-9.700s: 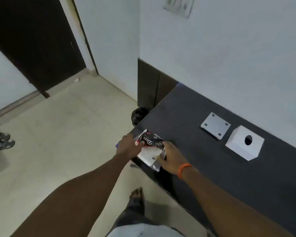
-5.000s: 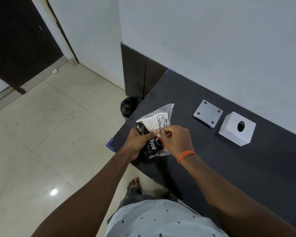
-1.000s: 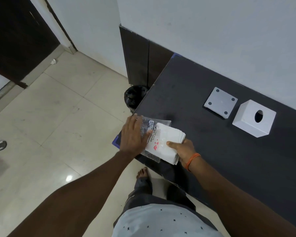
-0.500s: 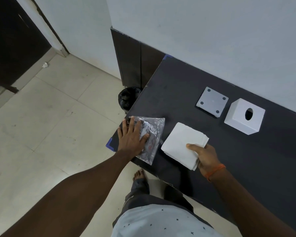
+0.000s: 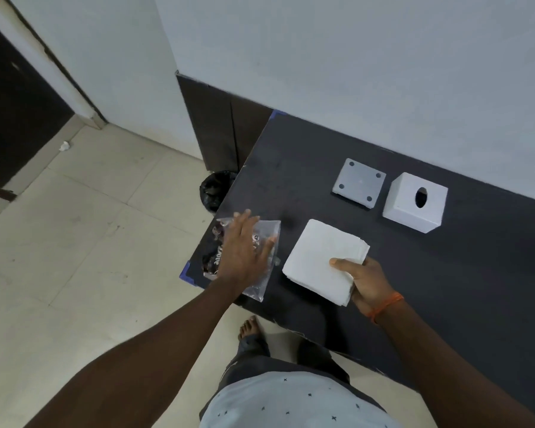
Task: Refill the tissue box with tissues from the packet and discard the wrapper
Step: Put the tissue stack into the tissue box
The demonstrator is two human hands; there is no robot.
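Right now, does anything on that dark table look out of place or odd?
The empty wrapper overhangs the table's near corner under the flat left hand. The tissue box sits apart from its base plate.

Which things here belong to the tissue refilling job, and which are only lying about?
Belong to the job:
tissue stack in the right hand
empty wrapper under the left hand
white tissue box
grey base plate
black bin

Only lying about:
scrap on the floor
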